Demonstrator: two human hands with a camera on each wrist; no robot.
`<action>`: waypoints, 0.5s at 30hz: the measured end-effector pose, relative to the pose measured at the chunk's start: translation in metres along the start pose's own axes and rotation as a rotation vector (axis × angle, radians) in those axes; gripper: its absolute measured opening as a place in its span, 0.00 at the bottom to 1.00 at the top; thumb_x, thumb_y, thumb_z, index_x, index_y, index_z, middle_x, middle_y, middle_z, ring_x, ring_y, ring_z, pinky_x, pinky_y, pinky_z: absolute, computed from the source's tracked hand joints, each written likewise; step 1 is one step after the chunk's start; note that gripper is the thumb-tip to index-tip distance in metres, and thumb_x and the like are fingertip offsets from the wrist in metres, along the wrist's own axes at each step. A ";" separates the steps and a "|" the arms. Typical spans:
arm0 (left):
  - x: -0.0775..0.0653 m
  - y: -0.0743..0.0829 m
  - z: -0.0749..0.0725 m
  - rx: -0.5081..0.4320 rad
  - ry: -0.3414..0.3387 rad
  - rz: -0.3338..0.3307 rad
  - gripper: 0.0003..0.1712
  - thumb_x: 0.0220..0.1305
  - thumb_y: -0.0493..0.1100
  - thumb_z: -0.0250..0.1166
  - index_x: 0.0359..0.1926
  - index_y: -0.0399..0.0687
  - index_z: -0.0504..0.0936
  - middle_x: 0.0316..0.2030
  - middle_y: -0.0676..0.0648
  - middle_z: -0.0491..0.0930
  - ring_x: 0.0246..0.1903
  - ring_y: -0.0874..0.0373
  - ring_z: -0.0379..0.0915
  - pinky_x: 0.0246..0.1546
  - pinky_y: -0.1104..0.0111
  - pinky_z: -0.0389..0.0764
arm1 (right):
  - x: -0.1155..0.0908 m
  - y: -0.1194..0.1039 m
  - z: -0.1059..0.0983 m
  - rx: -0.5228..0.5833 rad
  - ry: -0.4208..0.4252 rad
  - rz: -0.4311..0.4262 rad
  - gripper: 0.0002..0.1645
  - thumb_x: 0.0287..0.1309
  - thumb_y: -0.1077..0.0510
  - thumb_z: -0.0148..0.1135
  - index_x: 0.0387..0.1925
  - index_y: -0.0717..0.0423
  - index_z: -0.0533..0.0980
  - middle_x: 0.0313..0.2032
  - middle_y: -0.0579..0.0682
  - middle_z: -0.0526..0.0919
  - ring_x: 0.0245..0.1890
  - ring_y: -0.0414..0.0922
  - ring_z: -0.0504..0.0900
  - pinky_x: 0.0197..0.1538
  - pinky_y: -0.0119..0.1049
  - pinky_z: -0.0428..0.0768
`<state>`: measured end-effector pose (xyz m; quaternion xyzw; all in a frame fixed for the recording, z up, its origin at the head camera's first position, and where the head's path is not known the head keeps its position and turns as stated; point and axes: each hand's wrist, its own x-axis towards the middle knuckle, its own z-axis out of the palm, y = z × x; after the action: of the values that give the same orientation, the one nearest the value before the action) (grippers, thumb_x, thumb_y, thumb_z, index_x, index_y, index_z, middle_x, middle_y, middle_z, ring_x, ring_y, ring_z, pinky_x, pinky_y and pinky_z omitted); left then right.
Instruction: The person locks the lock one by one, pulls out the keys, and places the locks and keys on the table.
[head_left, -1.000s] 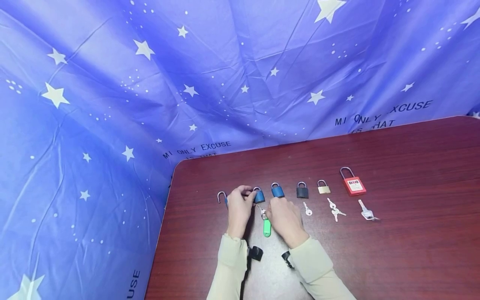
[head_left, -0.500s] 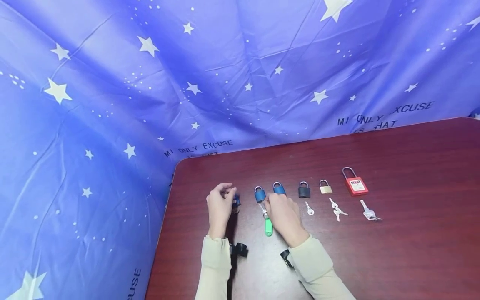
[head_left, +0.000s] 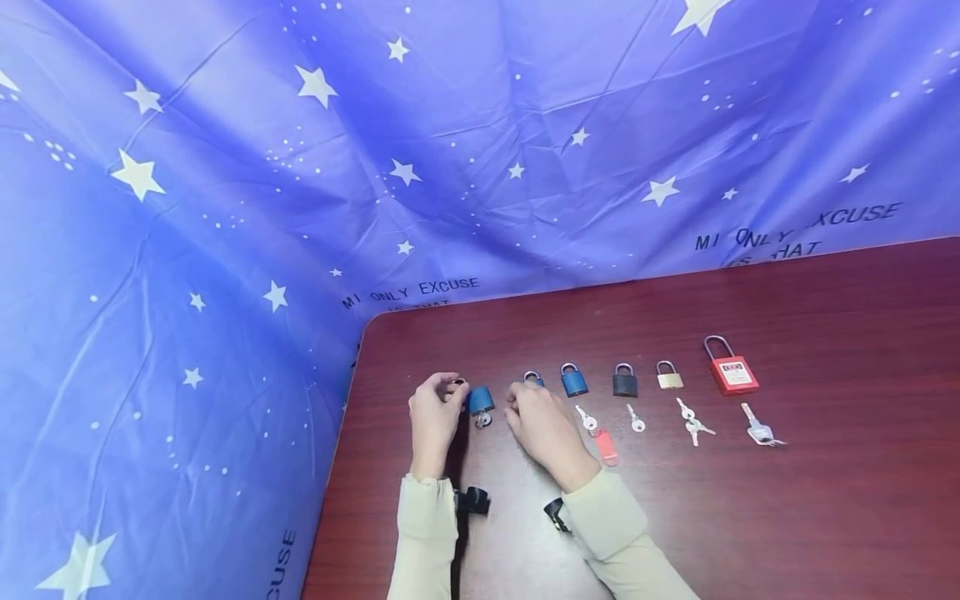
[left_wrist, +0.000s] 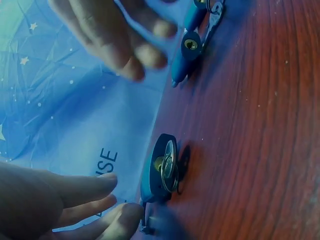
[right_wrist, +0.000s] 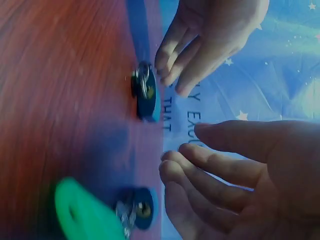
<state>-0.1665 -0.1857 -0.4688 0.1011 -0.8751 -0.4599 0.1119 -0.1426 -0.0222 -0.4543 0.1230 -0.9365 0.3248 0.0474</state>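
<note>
In the head view my left hand (head_left: 435,423) is beside the leftmost blue padlock (head_left: 481,400). A key (head_left: 483,420) on a ring sits in that padlock's keyhole. In the left wrist view, the fingertips are at its shackle (left_wrist: 144,217), with the thumb apart from them; whether they touch is unclear. My right hand (head_left: 546,427) hovers over the second blue padlock (head_left: 533,377) and partly covers it, fingers loosely bent and holding nothing. A green key tag (right_wrist: 82,212) lies by this padlock in the right wrist view; the hand hides it from the head view.
Farther right stand a third blue padlock (head_left: 574,382), a black padlock (head_left: 625,384), a brass padlock (head_left: 670,380) and a red padlock (head_left: 734,375). Keys lie before them, one with a red tag (head_left: 606,447). A starry blue curtain (head_left: 480,150) hangs behind the table (head_left: 825,500).
My left hand has gone left from the second blue padlock to the leftmost one. The right hand has shifted left, uncovering the red tag and covering the green one.
</note>
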 end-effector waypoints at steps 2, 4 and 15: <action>0.000 -0.001 0.001 0.037 -0.016 0.012 0.13 0.51 0.43 0.67 0.39 0.43 0.81 0.28 0.50 0.81 0.24 0.61 0.77 0.27 0.71 0.77 | 0.001 -0.002 0.003 0.012 -0.009 -0.041 0.09 0.52 0.57 0.59 0.36 0.56 0.76 0.34 0.49 0.77 0.37 0.49 0.77 0.41 0.42 0.76; 0.000 0.000 0.001 0.073 -0.036 0.015 0.14 0.49 0.44 0.69 0.38 0.45 0.81 0.29 0.51 0.82 0.25 0.62 0.76 0.31 0.70 0.76 | 0.001 -0.004 0.006 0.032 -0.011 -0.081 0.12 0.52 0.58 0.59 0.39 0.59 0.75 0.37 0.51 0.77 0.41 0.50 0.76 0.45 0.43 0.75; -0.003 0.002 0.002 0.108 -0.144 -0.035 0.20 0.42 0.44 0.73 0.39 0.46 0.80 0.28 0.51 0.82 0.29 0.63 0.76 0.36 0.68 0.75 | -0.002 -0.010 0.013 0.075 -0.134 -0.161 0.20 0.51 0.63 0.59 0.47 0.63 0.73 0.45 0.58 0.78 0.44 0.55 0.75 0.50 0.46 0.73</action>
<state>-0.1644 -0.1824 -0.4680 0.0892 -0.9025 -0.4199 0.0351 -0.1384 -0.0375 -0.4584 0.2208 -0.9120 0.3457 0.0059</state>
